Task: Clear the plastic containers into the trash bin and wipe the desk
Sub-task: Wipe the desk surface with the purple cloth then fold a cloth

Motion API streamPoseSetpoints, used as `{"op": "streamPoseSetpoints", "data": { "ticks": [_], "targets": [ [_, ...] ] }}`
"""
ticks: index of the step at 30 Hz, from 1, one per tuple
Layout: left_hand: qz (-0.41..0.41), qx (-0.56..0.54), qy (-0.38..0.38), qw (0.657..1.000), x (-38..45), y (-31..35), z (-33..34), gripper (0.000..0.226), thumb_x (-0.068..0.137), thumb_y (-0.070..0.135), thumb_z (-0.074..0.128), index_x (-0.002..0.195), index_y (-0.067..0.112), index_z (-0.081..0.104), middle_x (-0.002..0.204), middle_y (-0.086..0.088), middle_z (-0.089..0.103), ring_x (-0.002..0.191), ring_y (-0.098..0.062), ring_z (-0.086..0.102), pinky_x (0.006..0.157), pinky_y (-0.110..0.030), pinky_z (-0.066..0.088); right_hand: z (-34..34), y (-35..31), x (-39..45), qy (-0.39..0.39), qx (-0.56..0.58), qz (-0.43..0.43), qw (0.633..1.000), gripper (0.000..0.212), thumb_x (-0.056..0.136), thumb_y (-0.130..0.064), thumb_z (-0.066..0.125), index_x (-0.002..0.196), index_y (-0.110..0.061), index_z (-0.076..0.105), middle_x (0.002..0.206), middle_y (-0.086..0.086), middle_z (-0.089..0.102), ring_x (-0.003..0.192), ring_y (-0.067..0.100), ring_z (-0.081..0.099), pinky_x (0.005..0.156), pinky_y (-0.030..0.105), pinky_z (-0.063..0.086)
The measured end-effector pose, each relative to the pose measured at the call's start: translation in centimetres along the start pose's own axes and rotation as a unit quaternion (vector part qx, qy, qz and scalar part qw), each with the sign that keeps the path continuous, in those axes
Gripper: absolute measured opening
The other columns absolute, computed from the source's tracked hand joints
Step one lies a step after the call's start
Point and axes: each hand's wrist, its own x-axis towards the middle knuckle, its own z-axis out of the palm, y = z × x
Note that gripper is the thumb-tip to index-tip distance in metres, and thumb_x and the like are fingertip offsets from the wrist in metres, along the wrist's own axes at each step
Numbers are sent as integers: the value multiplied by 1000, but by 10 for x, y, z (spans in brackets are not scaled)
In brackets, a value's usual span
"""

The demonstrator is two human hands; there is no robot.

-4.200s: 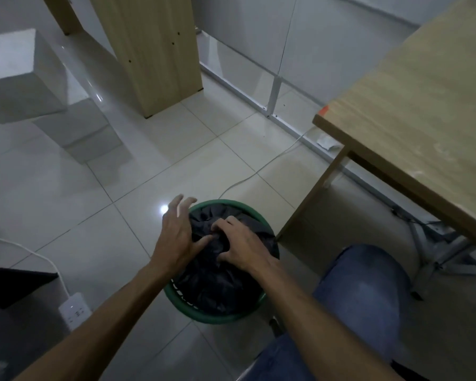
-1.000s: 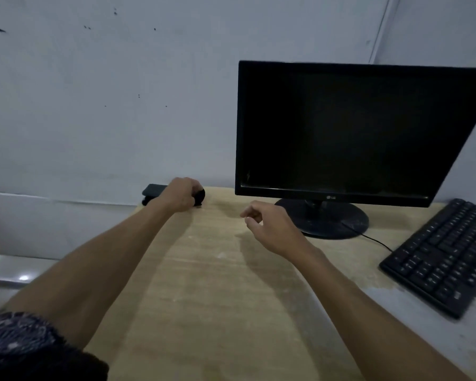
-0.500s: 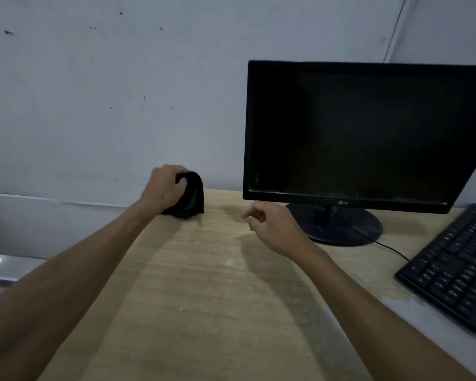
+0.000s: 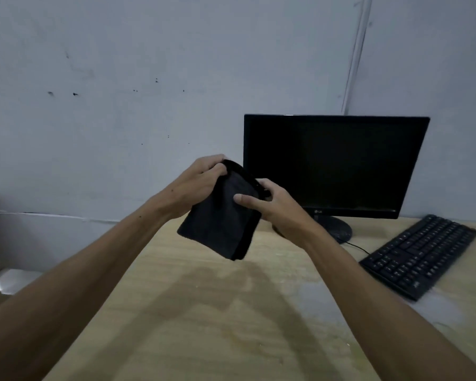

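At far left, beyond the edge of the pale wooden desk (image 4: 204,325), a strip of glossy floor (image 4: 8,281) shows, dim and cut off by the frame. Above the desk, the left hand (image 4: 195,188) grips the upper corner of a dark, folded cloth (image 4: 220,226), fingers curled over its top edge. That cloth hangs in the air between both hands, well clear of the desktop, its lower corner drooping; its texture is hard to make out in the low light. Just right of it, the right hand (image 4: 275,207) pinches the cloth's other edge, thumb laid across the front, the remaining fingers mostly hidden behind the fabric. Both forearms run out of the bottom of the frame. Behind the right hand stands a black flat monitor (image 4: 335,166) with a dark screen, its round base (image 4: 338,232) partly covered by the wrist. At far right lies a black keyboard (image 4: 421,254), angled on the desk. Faint smears, possibly damp patches, mark the desktop near the front.
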Motion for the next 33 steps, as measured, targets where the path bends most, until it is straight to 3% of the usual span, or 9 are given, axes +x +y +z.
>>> {"op": "streamPoseSetpoints", "data": {
  "ticks": [3,9,12,15,18,21,25,28,33],
  "targets": [
    [-23,-66,-1,998,-15,11,12,27,105,13,39,106,-5,60,91,-9,62,83,-20,56,76,-34,46,-16,-2,-30,-29,113,21,993,39,90,-27,80,125,-10,70,122,15,74,114,33,71,101,52,57],
    [-134,-193,-3,972,-40,4,52,39,96,37,70,121,7,62,113,-11,75,95,-16,73,78,-30,57,-30,-5,-72,16,217,53,974,34,103,-35,61,133,-18,65,130,11,70,118,31,68,92,41,60],
    [-141,-71,48,986,-59,-4,79,49,84,43,82,111,11,57,106,-5,69,93,-14,69,82,-28,57,-33,0,-86,58,215,96,970,37,104,-42,57,133,-19,59,129,14,67,117,33,67,91,44,60],
    [20,89,175,980,-72,-3,102,39,81,47,82,94,17,61,87,3,65,78,-11,62,68,-21,50,-34,9,-95,84,221,139,962,40,106,-43,55,134,-14,55,127,17,67,115,32,67,90,44,59],
    [32,112,68,991,-77,14,118,39,78,53,82,90,19,68,82,7,68,74,-6,64,63,-14,44,-34,10,-99,96,250,160,950,43,107,-47,50,126,-11,62,117,17,74,106,30,73,83,41,61],
    [28,145,64,987,-71,15,120,19,81,37,85,87,21,75,81,10,72,72,1,65,66,-16,49,-34,9,-98,90,281,165,941,43,108,-45,47,127,-11,66,116,14,77,103,27,76,74,38,61],
    [-33,-2,61,998,-65,9,103,9,91,22,76,84,19,81,78,4,78,78,-13,75,75,-31,62,-44,14,-95,112,259,162,946,38,109,-41,47,134,-18,62,130,15,70,115,31,67,76,41,60],
    [-120,-175,107,971,-59,10,83,13,97,14,66,86,9,71,80,-7,75,80,-27,76,73,-36,64,-57,14,-92,150,248,161,943,33,107,-37,52,131,-18,64,129,16,71,108,29,67,84,43,58],
    [-139,-258,194,936,-38,9,35,24,101,9,53,78,17,55,78,-4,68,72,-23,70,66,-33,62,-84,14,-92,234,121,174,949,13,107,-31,54,109,-20,61,115,14,69,104,28,67,77,39,57]
  ]
}}
